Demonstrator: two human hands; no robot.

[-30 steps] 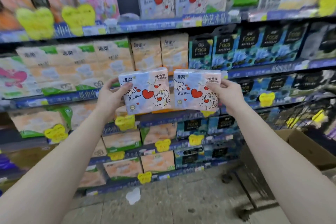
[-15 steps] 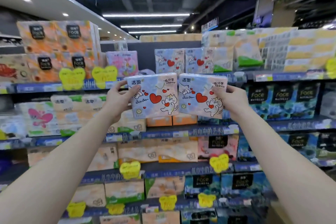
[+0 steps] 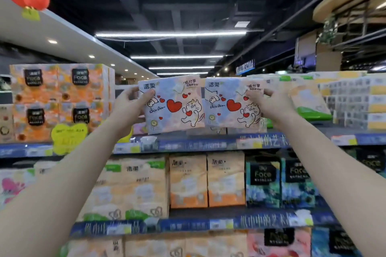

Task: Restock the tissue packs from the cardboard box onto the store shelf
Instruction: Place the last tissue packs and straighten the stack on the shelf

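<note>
Each hand, left (image 3: 127,108) and right (image 3: 271,106), gripped one pack (image 3: 173,104), (image 3: 231,103) side by side above the top shelf (image 3: 200,144); they probably needed setting down level, faces forward.

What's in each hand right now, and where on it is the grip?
Left hand grips the left heart-and-cat tissue pack by its left edge; right hand grips the right tissue pack by its right edge.
</note>
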